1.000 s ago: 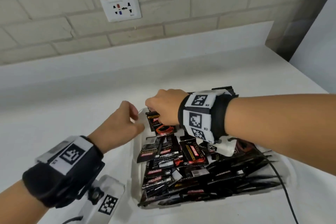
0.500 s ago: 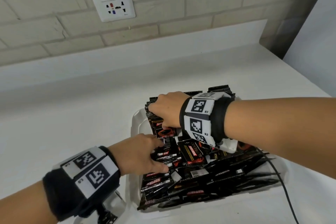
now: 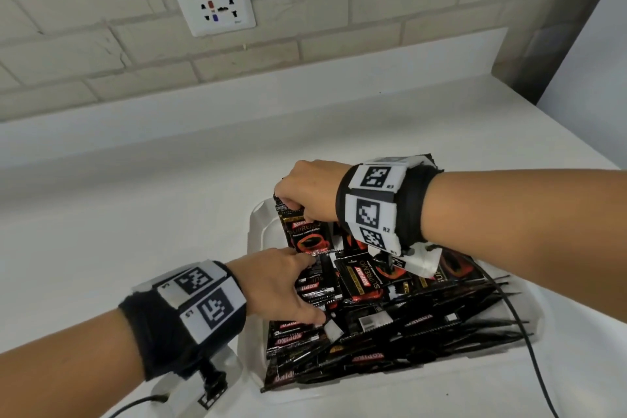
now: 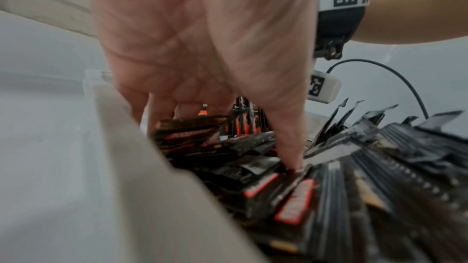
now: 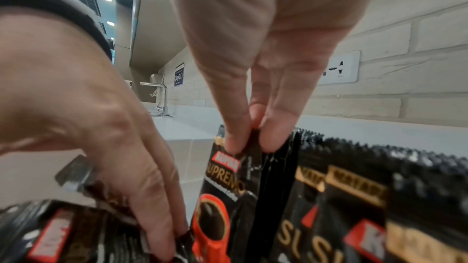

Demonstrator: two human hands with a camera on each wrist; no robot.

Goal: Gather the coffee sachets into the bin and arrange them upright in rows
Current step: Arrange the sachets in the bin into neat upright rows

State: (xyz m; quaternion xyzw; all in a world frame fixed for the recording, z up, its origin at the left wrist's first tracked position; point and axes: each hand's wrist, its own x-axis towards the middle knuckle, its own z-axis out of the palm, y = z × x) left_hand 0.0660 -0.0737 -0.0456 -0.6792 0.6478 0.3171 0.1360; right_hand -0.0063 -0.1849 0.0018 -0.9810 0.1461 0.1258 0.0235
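A white bin [image 3: 255, 234] on the counter holds many black and red coffee sachets. Loose ones [image 3: 369, 282] lie flat in the middle, and others [image 3: 441, 332] lean in a fan along the near side. My right hand [image 3: 293, 205] pinches the top edge of an upright sachet [image 3: 307, 236] at the bin's far left corner. In the right wrist view, thumb and finger [image 5: 249, 143] clamp that sachet [image 5: 222, 187], with more upright sachets [image 5: 354, 187] beside it. My left hand [image 3: 317, 288] reaches into the loose pile with fingers extended. Its thumb [image 4: 291, 155] presses on a flat sachet [image 4: 255, 169].
The bin stands on a white counter [image 3: 135, 214] against a brick wall with a socket plate [image 3: 215, 7]. A black cable [image 3: 529, 349] runs over the bin's right rim. A white panel [image 3: 593, 78] stands at the right. A tap [image 5: 162, 97] shows far off.
My left hand has moved from the bin's left rim down into the loose sachets. My right hand has stayed at the far left corner, holding the upright sachet.
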